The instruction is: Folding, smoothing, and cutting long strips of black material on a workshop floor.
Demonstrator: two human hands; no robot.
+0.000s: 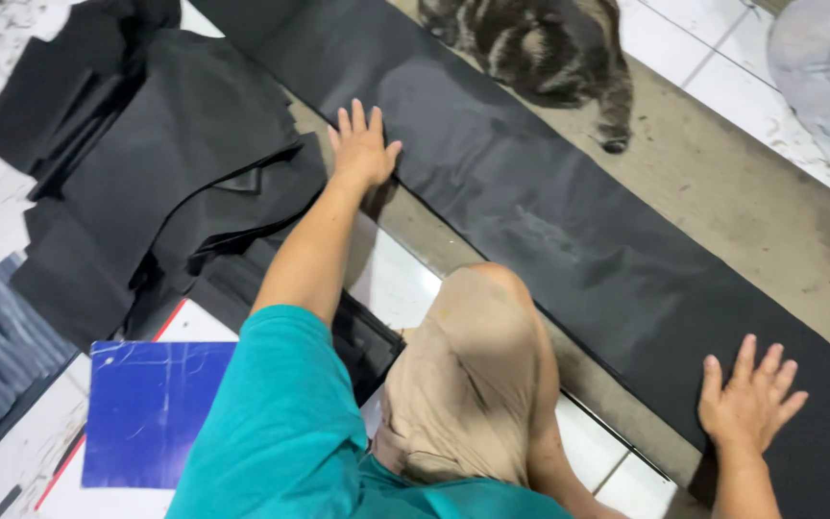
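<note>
Black fabric strip (pixel 569 231) lies flat on the floor as one long band, its long axis running diagonally from the upper left of the view down to the lower right. Both hands rest on it palm down, fingers spread and grasping nothing: the left hand (pixel 362 149) presses near the strip's near edge toward the far end, the right hand (pixel 749 399) presses the near edge at the low end, well apart from the other. The strip stretches between and beyond them, so neither hand is nearer; each is touching it.

Just left of the left hand sits a heap of black fabric pieces (pixel 156 163). Nearer the body, a flat blue rectangular folder (pixel 146 413) lies on white sheets. Beyond the strip, a tabby cat (pixel 540 43) stands on the bare concrete floor (pixel 751 211). A clear plastic bag (pixel 828 67) shows in the upper right corner.
</note>
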